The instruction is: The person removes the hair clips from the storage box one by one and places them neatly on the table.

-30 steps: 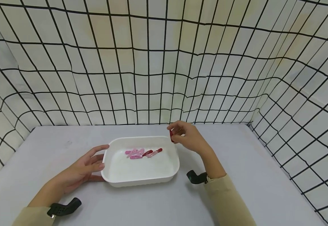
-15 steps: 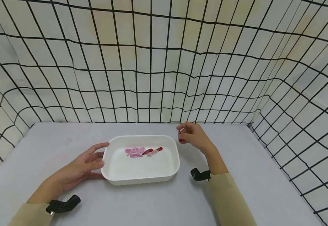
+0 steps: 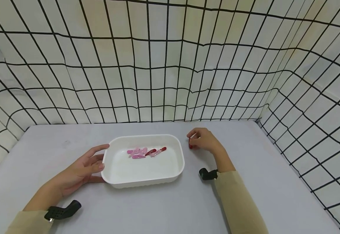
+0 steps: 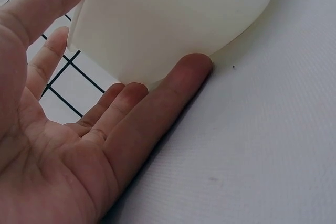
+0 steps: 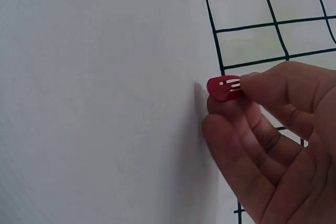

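In the head view, the left hand (image 3: pixel 80 172) reaches in from seven o'clock and rests at the nine o'clock end of a white tray (image 3: pixel 140 172). Its grip is loose, fingers spread and fairly straight against the rim, not wrapped round it. The right hand (image 3: pixel 207 141) comes up from five o'clock, bent at the wrist, and its grip pinches a red clip (image 3: pixel 190 143) just beyond the tray, between two and three o'clock from it. Inside, pink clips (image 3: pixel 137 152), a dark red clip (image 3: pixel 150 151) and a red-tipped pink clip (image 3: pixel 158 151) lie just toward twelve from the middle; the pink ones overlap too much to count. The white surface (image 3: pixel 158 208) runs back to a black grid (image 3: pixel 149 67) over pale sheeting. Both beige sleeves (image 3: pixel 243 203) are cut off at six o'clock.

The left wrist view shows fingertips touching the tray's outer wall from below; its inside is hidden and its top cropped.

In the right wrist view, the red clip's slotted end shows at three o'clock from centre, the rest covered by fingers. A pale edge at twelve is too blurred to identify.
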{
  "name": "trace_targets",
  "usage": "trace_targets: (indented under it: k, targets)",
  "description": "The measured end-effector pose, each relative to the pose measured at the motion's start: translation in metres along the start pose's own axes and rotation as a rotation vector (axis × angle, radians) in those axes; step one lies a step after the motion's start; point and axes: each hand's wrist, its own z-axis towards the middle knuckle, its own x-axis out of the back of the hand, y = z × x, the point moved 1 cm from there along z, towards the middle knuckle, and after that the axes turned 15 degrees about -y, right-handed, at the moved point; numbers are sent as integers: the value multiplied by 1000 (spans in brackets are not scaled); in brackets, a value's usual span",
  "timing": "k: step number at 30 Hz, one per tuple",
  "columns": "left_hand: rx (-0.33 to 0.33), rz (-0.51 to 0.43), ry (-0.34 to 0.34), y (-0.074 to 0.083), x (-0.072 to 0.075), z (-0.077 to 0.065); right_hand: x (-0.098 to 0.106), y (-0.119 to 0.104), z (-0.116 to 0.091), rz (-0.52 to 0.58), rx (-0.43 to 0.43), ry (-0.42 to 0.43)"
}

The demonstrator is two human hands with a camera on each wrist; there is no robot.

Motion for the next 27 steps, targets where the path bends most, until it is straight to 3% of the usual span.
trace_targets:
  k: [8,16,27]
  targets:
    - [-3,25,15,4,-2,3,11,3,-3,-63,-76,5]
    - [-23,3,58,6,-19,21,22,7,-11,-140,-130,1]
    - [-31,8,33,9,-19,44,27,14,-13,-239,-217,50]
